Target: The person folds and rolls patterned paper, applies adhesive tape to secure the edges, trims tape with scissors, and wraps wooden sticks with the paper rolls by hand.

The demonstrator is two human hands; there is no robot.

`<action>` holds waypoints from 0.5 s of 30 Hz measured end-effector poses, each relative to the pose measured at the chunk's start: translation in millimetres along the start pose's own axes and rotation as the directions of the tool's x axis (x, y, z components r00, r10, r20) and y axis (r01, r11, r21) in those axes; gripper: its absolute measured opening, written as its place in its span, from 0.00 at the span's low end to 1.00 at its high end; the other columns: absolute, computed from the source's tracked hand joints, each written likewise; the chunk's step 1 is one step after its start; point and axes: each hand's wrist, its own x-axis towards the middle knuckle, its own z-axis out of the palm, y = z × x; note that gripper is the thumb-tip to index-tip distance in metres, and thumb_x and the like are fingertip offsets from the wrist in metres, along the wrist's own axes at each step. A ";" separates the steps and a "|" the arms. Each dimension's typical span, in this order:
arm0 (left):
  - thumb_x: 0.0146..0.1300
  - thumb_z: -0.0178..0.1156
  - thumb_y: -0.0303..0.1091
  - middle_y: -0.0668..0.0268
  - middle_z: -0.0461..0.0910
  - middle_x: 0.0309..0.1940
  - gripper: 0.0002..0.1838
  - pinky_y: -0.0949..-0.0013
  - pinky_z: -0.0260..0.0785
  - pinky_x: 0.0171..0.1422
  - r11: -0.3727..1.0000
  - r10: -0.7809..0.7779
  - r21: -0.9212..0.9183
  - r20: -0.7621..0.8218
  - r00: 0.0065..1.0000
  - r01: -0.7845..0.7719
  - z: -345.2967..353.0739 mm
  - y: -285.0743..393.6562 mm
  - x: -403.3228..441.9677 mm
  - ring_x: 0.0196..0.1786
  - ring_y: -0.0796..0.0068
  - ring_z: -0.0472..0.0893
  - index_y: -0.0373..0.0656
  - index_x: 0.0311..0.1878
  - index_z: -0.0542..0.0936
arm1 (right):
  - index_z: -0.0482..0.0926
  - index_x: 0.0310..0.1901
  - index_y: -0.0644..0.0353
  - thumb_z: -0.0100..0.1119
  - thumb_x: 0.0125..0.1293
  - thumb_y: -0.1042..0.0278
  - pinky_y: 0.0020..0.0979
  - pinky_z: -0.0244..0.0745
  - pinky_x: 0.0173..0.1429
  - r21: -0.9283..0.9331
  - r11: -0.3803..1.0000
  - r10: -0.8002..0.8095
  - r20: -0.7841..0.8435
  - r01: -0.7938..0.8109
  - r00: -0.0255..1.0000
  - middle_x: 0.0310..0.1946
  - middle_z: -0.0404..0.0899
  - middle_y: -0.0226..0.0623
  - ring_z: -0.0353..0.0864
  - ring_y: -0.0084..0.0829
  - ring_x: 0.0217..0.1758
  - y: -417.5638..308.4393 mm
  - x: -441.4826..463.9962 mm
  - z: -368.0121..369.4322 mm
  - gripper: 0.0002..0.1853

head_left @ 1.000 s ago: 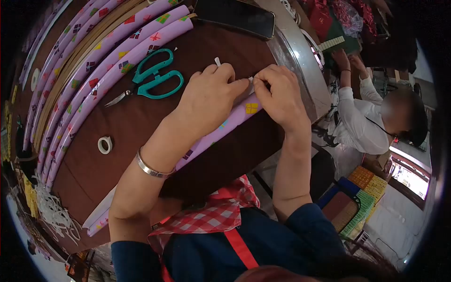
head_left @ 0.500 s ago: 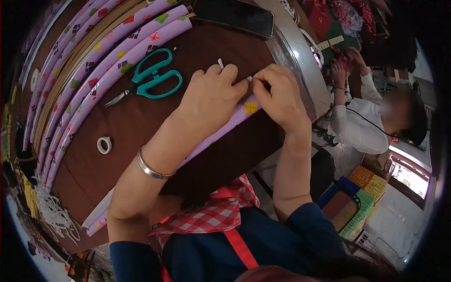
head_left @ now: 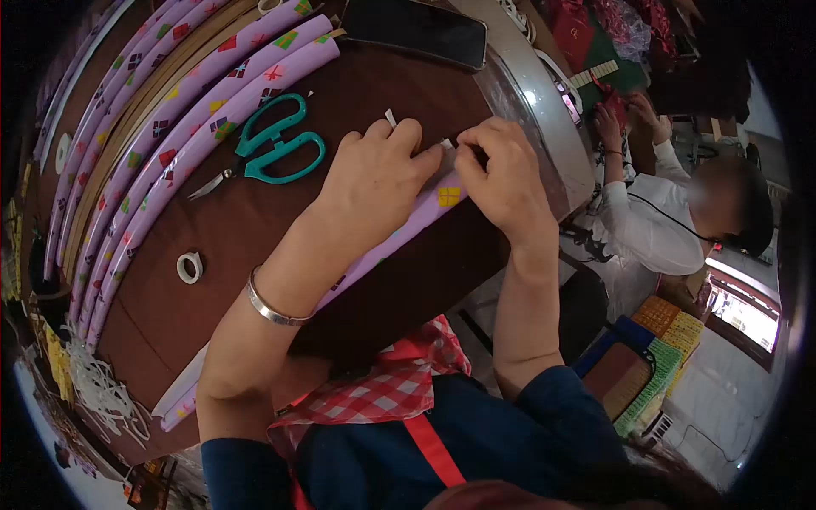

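A purple roll of gift-patterned paper lies slantwise on the brown table under my hands. My left hand is closed over its upper part, thumb and index finger pinched at the edge of the roll. A small white strip sticks up between its fingers. My right hand is closed at the roll's upper right end, its fingertips by a small white piece. What the right fingertips hold is too small to name. Teal-handled scissors lie left of my left hand, blades apart.
Several purple rolls lie at the upper left. A tape roll rests on the table, with white strips at the lower left. A black phone lies at the top. Another person works at the right.
The view has shifted slightly. My hands stay at the roll's end, and the right fingertips have moved slightly away from the small white piece. The other person's hands now hold something red.
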 end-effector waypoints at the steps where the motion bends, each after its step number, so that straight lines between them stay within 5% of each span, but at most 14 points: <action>1: 0.58 0.57 0.31 0.67 0.72 0.36 0.15 0.63 0.72 0.38 1.000 0.000 0.005 0.002 1.000 0.000 -0.3 0.0 0.0 0.38 0.66 0.76 0.50 0.49 0.83 | 0.80 0.33 0.65 0.61 0.55 0.74 0.42 0.73 0.47 0.001 1.000 0.001 -0.001 -0.001 1.000 0.33 0.78 0.44 0.76 0.46 0.39 0.5 0.0 -1.0 0.05; 10: 0.57 0.58 0.28 0.66 0.73 0.36 0.16 0.62 0.72 0.39 1.000 -0.003 -0.030 0.001 1.000 0.003 -1.0 0.0 0.2 0.38 0.64 0.76 0.49 0.50 0.83 | 0.80 0.37 0.67 0.59 0.59 0.75 0.38 0.71 0.48 -0.027 0.996 -0.083 -0.011 0.083 0.996 0.34 0.78 0.42 0.76 0.44 0.42 1.5 -4.7 -4.5 0.06; 15: 0.57 0.58 0.28 0.65 0.73 0.36 0.15 0.62 0.73 0.41 0.997 -0.023 -0.068 -0.016 1.000 0.022 2.1 -1.8 0.5 0.40 0.64 0.77 0.48 0.49 0.82 | 0.84 0.39 0.62 0.61 0.63 0.64 0.40 0.70 0.47 -0.026 0.977 -0.210 0.035 0.211 0.977 0.35 0.75 0.36 0.73 0.40 0.42 2.1 -9.5 -4.7 0.10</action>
